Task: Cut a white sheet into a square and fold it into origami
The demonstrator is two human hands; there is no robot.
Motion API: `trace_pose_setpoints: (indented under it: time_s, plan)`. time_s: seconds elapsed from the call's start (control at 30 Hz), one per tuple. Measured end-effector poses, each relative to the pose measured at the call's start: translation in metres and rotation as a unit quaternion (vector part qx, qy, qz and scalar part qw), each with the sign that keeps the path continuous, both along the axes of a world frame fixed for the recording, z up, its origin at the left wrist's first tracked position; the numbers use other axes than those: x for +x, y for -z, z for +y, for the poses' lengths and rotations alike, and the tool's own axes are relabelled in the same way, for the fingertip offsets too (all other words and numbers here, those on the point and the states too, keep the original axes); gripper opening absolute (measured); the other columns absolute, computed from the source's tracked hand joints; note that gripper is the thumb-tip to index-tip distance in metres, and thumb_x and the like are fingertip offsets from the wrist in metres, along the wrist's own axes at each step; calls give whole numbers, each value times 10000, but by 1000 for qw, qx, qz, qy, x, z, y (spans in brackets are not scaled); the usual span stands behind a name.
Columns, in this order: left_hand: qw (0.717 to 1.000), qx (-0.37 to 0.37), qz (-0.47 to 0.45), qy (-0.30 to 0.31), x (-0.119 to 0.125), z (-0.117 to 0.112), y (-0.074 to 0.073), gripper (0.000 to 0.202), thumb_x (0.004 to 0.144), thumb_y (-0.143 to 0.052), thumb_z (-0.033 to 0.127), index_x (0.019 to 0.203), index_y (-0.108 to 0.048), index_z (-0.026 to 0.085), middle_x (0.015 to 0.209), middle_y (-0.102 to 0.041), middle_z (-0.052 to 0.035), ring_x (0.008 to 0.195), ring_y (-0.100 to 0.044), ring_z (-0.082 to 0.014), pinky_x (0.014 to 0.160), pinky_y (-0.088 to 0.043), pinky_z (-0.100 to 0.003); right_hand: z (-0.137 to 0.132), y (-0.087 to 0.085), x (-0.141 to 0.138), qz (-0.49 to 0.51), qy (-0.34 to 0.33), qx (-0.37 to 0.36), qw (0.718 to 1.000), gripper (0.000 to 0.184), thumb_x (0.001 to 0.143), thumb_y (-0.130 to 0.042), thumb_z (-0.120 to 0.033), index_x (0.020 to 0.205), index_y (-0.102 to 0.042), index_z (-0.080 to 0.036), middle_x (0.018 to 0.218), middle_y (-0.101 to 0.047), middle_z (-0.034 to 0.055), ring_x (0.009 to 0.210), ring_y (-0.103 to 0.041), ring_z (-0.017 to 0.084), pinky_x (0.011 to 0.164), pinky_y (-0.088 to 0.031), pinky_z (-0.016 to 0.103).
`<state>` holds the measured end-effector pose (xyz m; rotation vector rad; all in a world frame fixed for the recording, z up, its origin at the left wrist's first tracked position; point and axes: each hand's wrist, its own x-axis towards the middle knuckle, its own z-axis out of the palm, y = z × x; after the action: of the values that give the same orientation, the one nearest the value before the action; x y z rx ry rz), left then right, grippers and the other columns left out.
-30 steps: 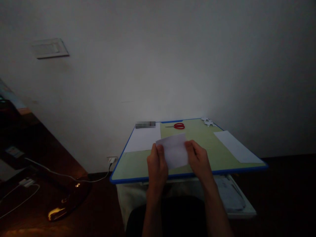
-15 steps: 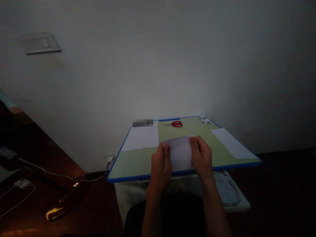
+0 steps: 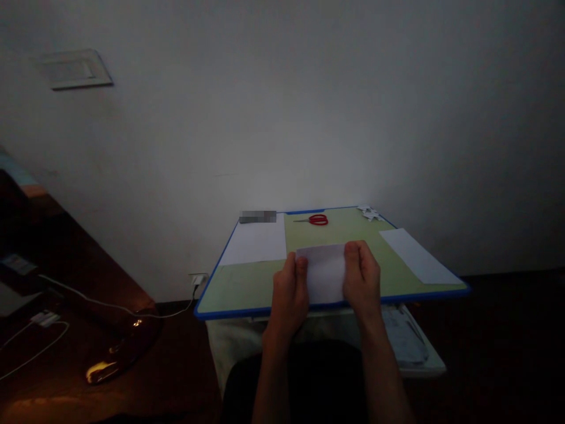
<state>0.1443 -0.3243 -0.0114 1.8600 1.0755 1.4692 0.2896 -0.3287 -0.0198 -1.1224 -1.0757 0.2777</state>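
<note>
A small white sheet of paper (image 3: 325, 274) is held up over the near edge of the desk. My left hand (image 3: 290, 288) grips its left side, thumb in front. At its right side, my right hand (image 3: 362, 277) pinches it near the top corner, also with the thumb in front. The fingers behind the sheet are hidden. Beyond my hands, red-handled scissors (image 3: 318, 219) lie on the green desktop (image 3: 335, 232), their blades pointing left.
White paper (image 3: 255, 241) lies on the desk's left, with a blurred-out object (image 3: 258, 217) at its far edge. Folded white paper pieces (image 3: 369, 212) sit at the far right corner, and a white strip (image 3: 417, 256) lies nearer. An open drawer (image 3: 408, 341) juts out below.
Both hands keep hold of the paper, which looks slightly wider between them now. The whole view has shifted slightly; the things on the desk stay in place.
</note>
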Motion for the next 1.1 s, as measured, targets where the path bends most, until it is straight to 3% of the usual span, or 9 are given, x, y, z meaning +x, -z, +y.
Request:
trace_pose_setpoints:
  time_s: [0.17,0.4,0.63,0.83,0.97,1.1]
  plan:
    - [1000,6,5,-8,0,0,0,330,1082,-402,419,821,-486,235,641,-538,18,570,-503,-162,570,-326,-289,3,0,0,-1,14,-11,1000,481,1048,-442,-614,735,-448,-249,642,-439,-56,618,-418,154,564,-318,290]
    - [1000,4,10,-13,-5,4,2,315,1080,-408,429,857,-513,232,672,-589,1,585,-543,-176,581,-341,-291,6,1,1,39,-27,-7,999,511,984,-531,-678,717,-439,-252,645,-387,-66,599,-383,144,534,-305,282]
    - [1000,-1,28,-6,-4,3,3,286,1070,-440,399,852,-525,233,681,-575,0,601,-529,-179,590,-337,-294,5,5,4,60,1,9,998,451,951,-628,-633,768,-548,-230,621,-434,-65,573,-397,141,517,-315,283]
    - [1000,-2,31,7,-4,2,2,290,1070,-425,393,842,-507,234,667,-552,16,591,-520,-168,582,-322,-292,5,3,1,73,22,11,997,499,925,-657,-647,690,-496,-237,602,-369,-73,570,-353,135,518,-295,285]
    - [1000,-2,22,10,-3,2,1,292,1075,-422,398,853,-513,230,673,-575,12,586,-529,-164,580,-332,-290,6,0,0,57,43,14,997,557,956,-575,-686,650,-414,-250,608,-337,-70,576,-346,134,524,-283,288]
    - [1000,4,-2,-20,-3,3,0,289,1077,-409,397,852,-489,233,661,-560,21,569,-516,-157,560,-333,-281,7,1,-3,63,-28,-9,998,502,960,-569,-678,724,-491,-242,619,-410,-64,558,-378,135,496,-299,276]
